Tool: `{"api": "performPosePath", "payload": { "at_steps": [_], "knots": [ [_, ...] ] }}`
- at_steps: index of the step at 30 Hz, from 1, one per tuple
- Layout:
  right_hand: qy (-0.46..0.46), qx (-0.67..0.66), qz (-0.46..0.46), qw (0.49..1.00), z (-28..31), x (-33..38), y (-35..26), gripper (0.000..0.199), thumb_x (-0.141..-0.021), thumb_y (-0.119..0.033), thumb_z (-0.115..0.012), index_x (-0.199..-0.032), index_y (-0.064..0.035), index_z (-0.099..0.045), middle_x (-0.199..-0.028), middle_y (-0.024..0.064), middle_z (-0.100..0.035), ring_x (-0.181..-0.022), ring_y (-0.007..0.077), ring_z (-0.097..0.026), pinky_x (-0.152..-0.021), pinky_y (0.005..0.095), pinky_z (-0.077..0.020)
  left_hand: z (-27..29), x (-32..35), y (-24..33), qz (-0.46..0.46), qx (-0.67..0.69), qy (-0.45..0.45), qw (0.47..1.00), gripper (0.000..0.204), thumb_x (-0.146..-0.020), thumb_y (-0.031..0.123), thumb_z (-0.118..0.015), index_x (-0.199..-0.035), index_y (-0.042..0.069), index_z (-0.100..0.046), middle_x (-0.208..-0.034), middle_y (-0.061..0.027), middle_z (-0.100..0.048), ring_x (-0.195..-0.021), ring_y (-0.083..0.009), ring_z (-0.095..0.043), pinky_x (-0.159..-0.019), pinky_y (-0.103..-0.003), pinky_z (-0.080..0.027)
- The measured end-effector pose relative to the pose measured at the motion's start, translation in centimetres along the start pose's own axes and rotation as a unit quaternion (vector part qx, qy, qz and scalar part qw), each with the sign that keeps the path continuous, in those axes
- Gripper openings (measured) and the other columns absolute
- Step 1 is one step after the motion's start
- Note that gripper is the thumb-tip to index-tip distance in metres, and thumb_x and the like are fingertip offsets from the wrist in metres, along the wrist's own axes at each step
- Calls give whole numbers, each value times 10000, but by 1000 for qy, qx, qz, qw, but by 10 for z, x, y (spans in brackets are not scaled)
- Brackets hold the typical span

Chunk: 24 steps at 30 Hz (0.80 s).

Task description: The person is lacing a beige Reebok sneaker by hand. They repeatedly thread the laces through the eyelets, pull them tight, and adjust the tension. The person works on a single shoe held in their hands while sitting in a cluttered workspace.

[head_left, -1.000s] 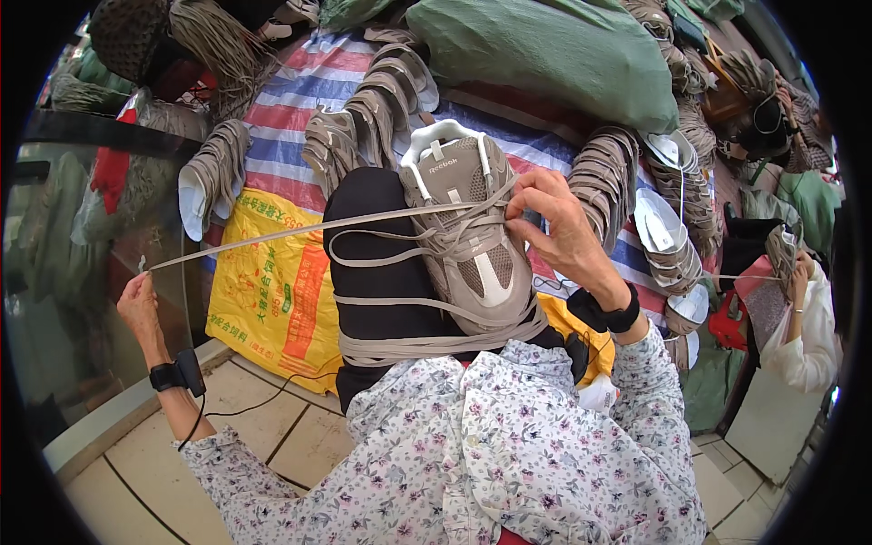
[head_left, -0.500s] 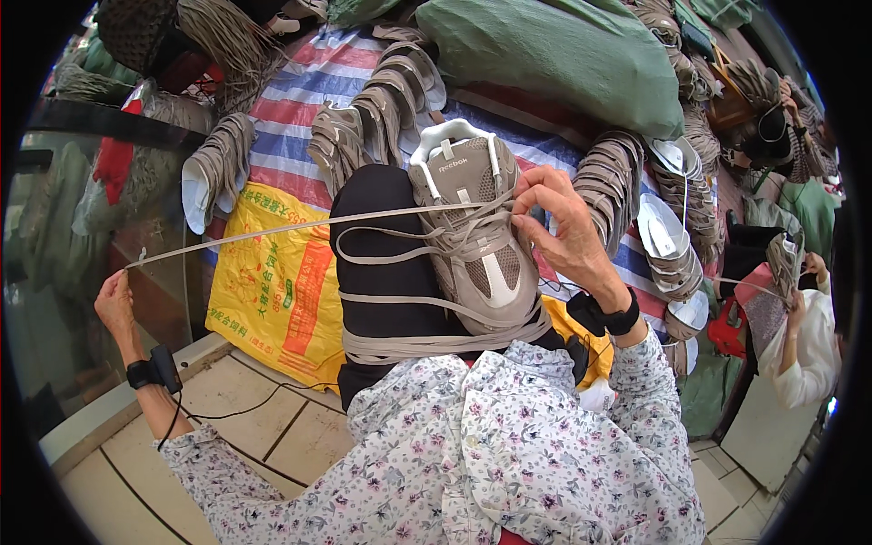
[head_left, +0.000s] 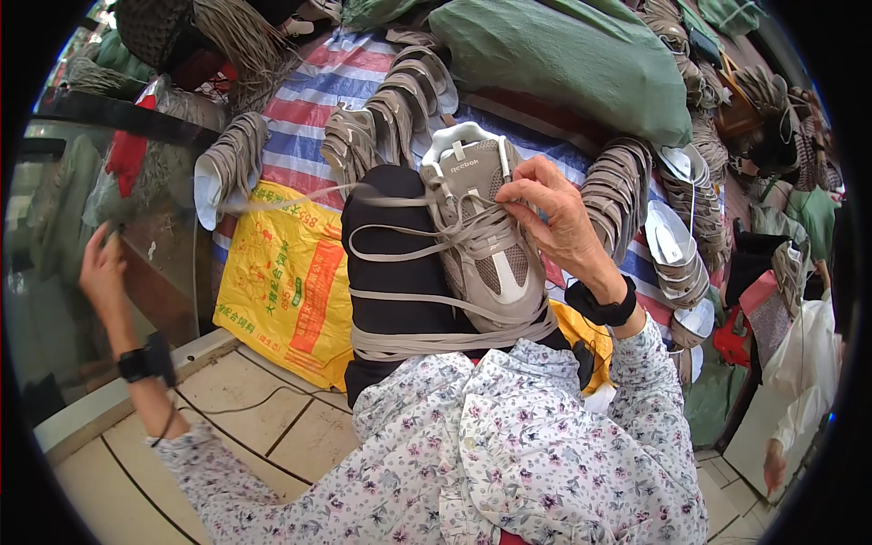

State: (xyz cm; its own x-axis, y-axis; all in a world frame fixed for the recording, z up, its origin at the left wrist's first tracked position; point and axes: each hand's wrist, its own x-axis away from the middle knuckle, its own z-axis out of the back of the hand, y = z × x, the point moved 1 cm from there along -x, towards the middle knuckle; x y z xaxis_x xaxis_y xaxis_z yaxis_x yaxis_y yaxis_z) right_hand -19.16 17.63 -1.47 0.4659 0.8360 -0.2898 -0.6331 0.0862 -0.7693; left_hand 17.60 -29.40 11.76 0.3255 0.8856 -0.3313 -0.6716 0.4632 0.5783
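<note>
A grey-beige sneaker (head_left: 481,245) rests on my black-trousered knee, strapped down by a wide beige band (head_left: 436,343). A long beige shoelace (head_left: 309,195) runs from its eyelets out to the left. My left hand (head_left: 102,265) is stretched far to the left and pinches the lace's end, pulling it taut. My right hand (head_left: 554,218) rests on the sneaker's upper and grips the laces near the tongue.
Stacks of grey shoe uppers (head_left: 391,109) and white insoles (head_left: 677,245) lie on a striped tarp (head_left: 318,82). A yellow sack (head_left: 286,282) sits below them, a green sack (head_left: 563,54) above. Another person's sleeve and hand (head_left: 799,391) show at the right. Tiled floor (head_left: 227,400) lies below.
My left hand has drawn the lace farther out to the left and slightly down. The right hand stays on the sneaker's laces.
</note>
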Motion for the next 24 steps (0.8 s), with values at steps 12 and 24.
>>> {"api": "performPosePath", "payload": {
  "at_steps": [12, 24],
  "knots": [
    [-22, -49, -3, 999, 2, -8, -4, 95, -813, 27, -637, -877, -2, -574, -875, 113, -543, -829, 282, -559, -715, 378, -452, -219, 238, 229, -301, 180, -328, 877, 178, -754, 68, -763, -880, 7, -654, -868, -58, -552, -561, -124, -510, -509, -265, -419],
    [-10, -369, -217, 904, 10, -16, 20, 85, -930, -49, -593, -995, -11, -632, -734, 10, -608, -640, 69, -580, -550, 220, -450, -212, 208, 224, -101, 233, -512, 821, 143, -846, 94, -701, -761, -11, -655, -882, 21, -515, -635, -34, -399, -561, -199, -331]
  ]
}}
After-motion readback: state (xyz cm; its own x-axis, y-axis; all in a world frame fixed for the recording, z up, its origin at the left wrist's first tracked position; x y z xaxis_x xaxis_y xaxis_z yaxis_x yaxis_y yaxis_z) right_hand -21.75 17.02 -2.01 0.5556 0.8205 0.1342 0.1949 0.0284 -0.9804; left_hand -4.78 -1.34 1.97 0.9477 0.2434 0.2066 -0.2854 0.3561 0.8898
